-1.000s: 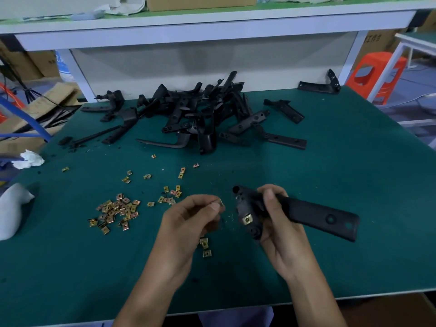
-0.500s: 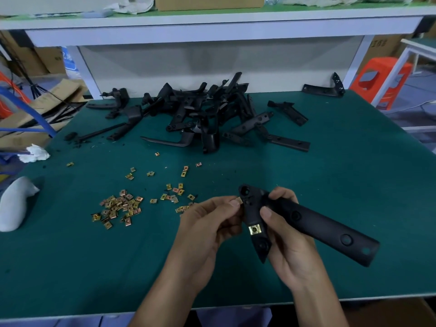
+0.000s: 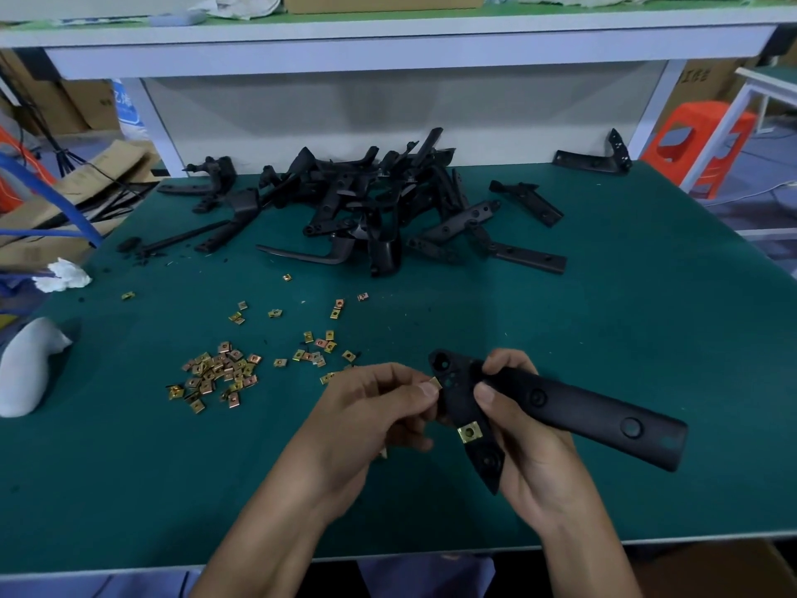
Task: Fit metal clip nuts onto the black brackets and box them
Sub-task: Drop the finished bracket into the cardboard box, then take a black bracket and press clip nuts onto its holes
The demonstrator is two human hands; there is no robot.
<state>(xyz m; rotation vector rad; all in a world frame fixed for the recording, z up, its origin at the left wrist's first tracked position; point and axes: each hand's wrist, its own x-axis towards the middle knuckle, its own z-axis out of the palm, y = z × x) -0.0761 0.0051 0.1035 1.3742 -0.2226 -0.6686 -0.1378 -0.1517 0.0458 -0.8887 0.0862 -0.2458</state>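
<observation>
My right hand (image 3: 524, 442) grips a black L-shaped bracket (image 3: 578, 414) at its bend, long arm pointing right, above the green table. One brass clip nut (image 3: 469, 432) sits fitted on the bracket's short arm. My left hand (image 3: 371, 414) pinches a second clip nut (image 3: 434, 384) between thumb and forefinger and holds it against the bracket's left edge, near its upper holes.
Loose clip nuts (image 3: 220, 375) lie scattered left of my hands. A heap of black brackets (image 3: 379, 205) fills the back of the green table (image 3: 647, 321), with one more at the far right corner (image 3: 597, 159). White objects (image 3: 26, 369) sit at the left edge.
My left hand brought its clip nut right to the bracket's edge. My right hand turned the bracket so its long arm points down to the right.
</observation>
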